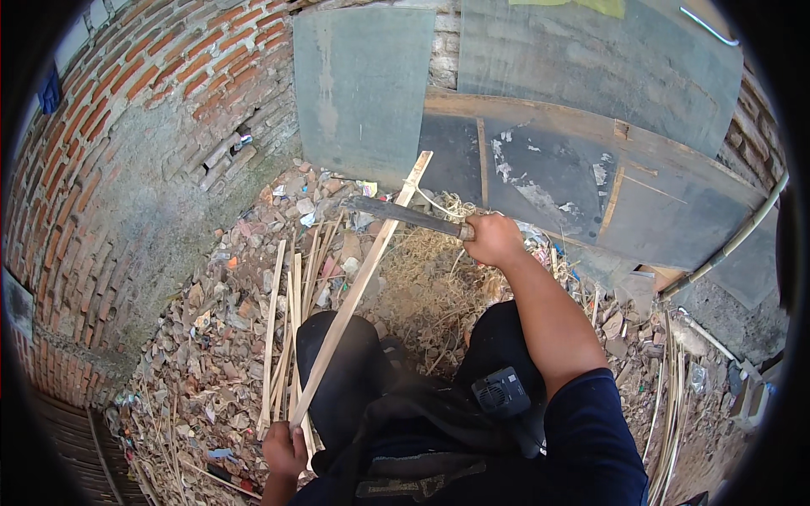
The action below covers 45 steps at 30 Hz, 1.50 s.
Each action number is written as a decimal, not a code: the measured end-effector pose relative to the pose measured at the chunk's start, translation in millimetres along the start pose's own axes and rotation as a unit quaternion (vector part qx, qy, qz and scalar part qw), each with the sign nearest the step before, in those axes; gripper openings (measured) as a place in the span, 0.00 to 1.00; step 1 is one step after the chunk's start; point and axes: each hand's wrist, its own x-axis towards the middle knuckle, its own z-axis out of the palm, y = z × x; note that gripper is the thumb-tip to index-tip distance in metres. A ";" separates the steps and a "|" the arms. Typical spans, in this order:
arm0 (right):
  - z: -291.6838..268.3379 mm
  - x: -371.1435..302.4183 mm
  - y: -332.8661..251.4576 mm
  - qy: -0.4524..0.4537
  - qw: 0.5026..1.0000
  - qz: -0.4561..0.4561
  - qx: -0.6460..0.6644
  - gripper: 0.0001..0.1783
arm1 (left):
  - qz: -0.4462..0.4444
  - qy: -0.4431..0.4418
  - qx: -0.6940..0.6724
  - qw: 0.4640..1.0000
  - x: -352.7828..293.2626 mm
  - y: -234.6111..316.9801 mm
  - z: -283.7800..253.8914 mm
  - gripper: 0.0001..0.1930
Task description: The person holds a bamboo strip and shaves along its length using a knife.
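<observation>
My left hand [284, 451] is closed around the near end of a long pale bamboo strip [350, 305]. The strip slants up and away past my left knee. In my right hand [495, 239], the fingers wrap the handle of a machete [407, 214], whose dark blade points left and lies across the strip's upper part. A thin curl of shaving [435, 203] shows beside the strip, just beyond the blade. More pale strips [272, 337] lie on the rubble by my left leg, partly hidden by the held strip.
Fine shavings [434, 274] are heaped between my knees. Rubble [198, 371] covers the ground around. A brick wall [101, 177] rises at left, and grey panels [363, 93] stand ahead. Long thin strips [672, 405] lie at right. A small black device [500, 392] sits on my right thigh.
</observation>
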 end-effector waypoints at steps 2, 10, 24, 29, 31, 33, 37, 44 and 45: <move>-0.3 1.7 0.4 0.003 1.000 0.007 0.002 0.17 | 0.019 0.013 -0.004 1.000 9.4 -1.0 -3.1 0.09; -5.6 -0.2 3.3 0.001 0.998 0.039 0.042 0.19 | -0.163 -0.087 -0.117 0.976 44.8 14.6 -22.3 0.09; -13.5 -7.5 -31.6 -0.086 0.988 -0.123 -0.043 0.17 | -0.135 -0.063 -0.028 0.988 30.6 25.0 4.6 0.21; -5.8 2.8 -1.9 0.071 0.997 0.025 0.015 0.15 | -0.124 -0.059 0.006 0.991 13.2 9.0 5.7 0.20; 1.5 3.9 17.4 0.058 0.997 0.042 0.002 0.15 | -0.123 -0.064 -0.005 0.990 20.2 17.9 5.2 0.20; 3.7 1.5 14.0 0.060 0.997 0.052 0.003 0.15 | -0.120 -0.070 -0.011 0.990 21.9 21.7 3.5 0.19; -5.7 -2.4 -8.6 0.046 0.998 0.022 0.029 0.14 | -0.121 -0.070 -0.013 0.990 19.2 25.6 0.5 0.20; -8.7 -8.5 -31.3 -0.023 0.983 -0.172 -0.063 0.14 | -0.128 -0.075 -0.014 0.989 16.7 23.8 6.8 0.19; -8.2 -7.6 -32.4 -0.019 0.983 -0.174 -0.052 0.14 | -0.130 -0.075 -0.014 0.989 13.7 21.2 7.7 0.18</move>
